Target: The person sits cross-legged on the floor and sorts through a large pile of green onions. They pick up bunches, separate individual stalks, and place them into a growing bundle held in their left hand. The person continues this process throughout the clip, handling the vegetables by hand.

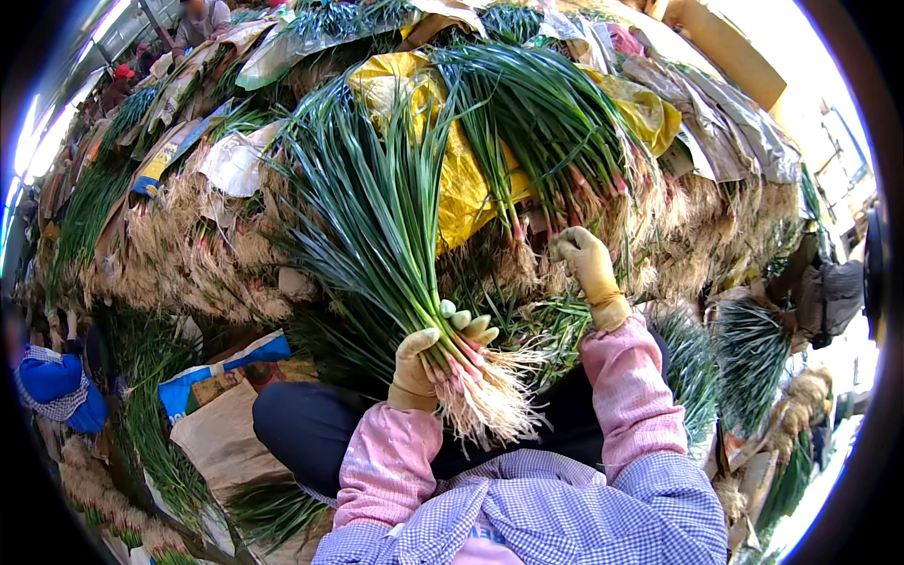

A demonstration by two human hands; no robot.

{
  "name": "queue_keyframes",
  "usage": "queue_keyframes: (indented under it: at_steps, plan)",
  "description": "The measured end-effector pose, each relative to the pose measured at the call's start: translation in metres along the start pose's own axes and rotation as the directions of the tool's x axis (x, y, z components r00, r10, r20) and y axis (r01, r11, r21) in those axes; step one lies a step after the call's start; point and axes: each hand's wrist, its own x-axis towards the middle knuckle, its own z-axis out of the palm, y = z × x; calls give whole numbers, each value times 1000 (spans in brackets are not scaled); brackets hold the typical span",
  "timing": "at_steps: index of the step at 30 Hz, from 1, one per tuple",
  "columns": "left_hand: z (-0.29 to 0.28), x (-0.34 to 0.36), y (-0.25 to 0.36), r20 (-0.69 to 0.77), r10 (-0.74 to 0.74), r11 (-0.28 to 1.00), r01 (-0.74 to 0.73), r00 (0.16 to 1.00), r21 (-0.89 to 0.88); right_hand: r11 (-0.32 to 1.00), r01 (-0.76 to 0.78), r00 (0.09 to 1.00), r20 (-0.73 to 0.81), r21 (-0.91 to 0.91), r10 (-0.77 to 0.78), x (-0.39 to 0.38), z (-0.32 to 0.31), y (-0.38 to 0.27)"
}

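Note:
My left hand (419, 363), in a pale yellow glove, is closed around a thick bunch of green garlic (386, 217). Its pinkish stem bases pass through my fingers, the long leaves fan up and away, and the pale roots (485, 400) hang toward my lap. My gloved right hand (586, 268) is farther forward on the right, with its fingers curled in just below the stems of more green garlic (556, 122) lying on the heap. Whether a stem or root is between those fingers is too small to make out.
Across the front runs a high heap of rooted plants (217, 245), covered in places with paper sacks (235, 160) and yellow plastic (461, 188). An opened sack (226, 428) lies left of my knee. Loose bundles (753, 353) lie right. Another person (200, 24) is at far left.

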Motion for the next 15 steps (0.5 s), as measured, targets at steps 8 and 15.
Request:
queue_keyframes:
  at_steps: [8, 15]
  plan:
    - [4, -14, 0, 3, -63, 998, 62, 998, 28, 997, -33, 968, 252, 63, 16, 32, 34, -21]
    - [-11, -3, 3, 19, -38, 999, 37, 999, 7, 994, 109, 968, 229, -11, -103, 0, -23, -68]
